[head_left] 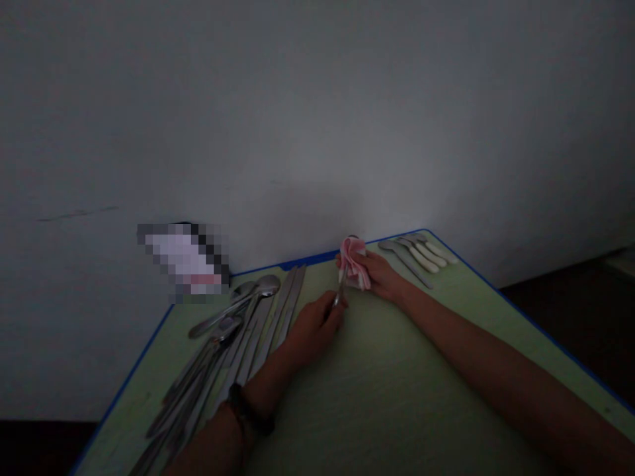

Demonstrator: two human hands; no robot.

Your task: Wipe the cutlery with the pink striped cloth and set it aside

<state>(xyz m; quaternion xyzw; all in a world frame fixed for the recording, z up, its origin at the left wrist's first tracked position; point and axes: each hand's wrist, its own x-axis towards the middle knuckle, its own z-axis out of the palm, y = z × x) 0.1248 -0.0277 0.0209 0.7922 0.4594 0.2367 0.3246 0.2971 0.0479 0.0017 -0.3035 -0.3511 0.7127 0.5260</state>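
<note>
My left hand [320, 322] is closed on the handle of a metal spoon [340, 291], held above the table. A pink and white cloth [353, 259] is wrapped around the spoon's upper part, and only a sliver of its rounded tip shows past the folds. Gripping that cloth from the right side is my right hand [378, 274], fingers bent around it. To the left of my left hand, a pile of spoons [268, 285] lies with several long flat metal utensils [284, 307], partly hidden by my forearm.
Near the far right corner of the green table [397, 383] lie a metal spoon [404, 258] and several white-handled utensils [421, 254]. A blurred-out item [183, 258] leans by the far left corner. A wall [317, 132] stands directly behind the table's blue edge.
</note>
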